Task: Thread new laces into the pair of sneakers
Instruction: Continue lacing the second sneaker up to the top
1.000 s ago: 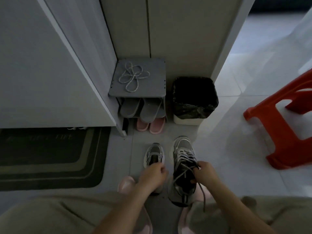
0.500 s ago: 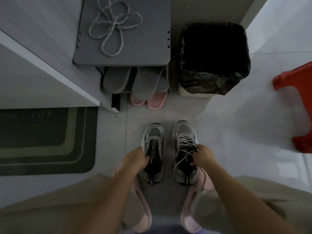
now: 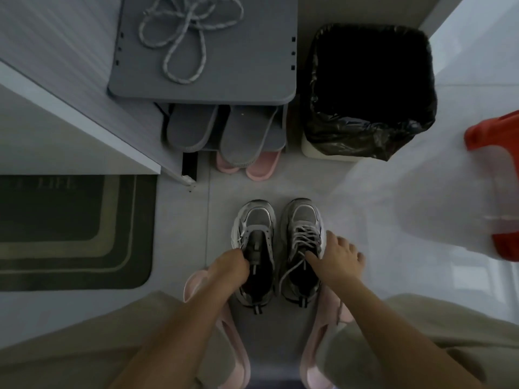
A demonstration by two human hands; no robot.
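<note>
While your left hand grips the unlaced grey sneaker, your right hand rests spread-fingered on the laced sneaker.

Open floor runs from the right sneaker out to the red stool, which closes that side. Ahead of the toes a strip of floor reaches the pink slippers under the shoe rack; the bin stands just beside the rack. Left of the left sneaker, floor extends to the doormat, with the cabinet panel jutting in at its corner. Between the sneakers there is only a narrow gap. The left hand covers the left sneaker's outer collar and the right hand the right sneaker's outer side. The person's legs close off the near side.
</note>
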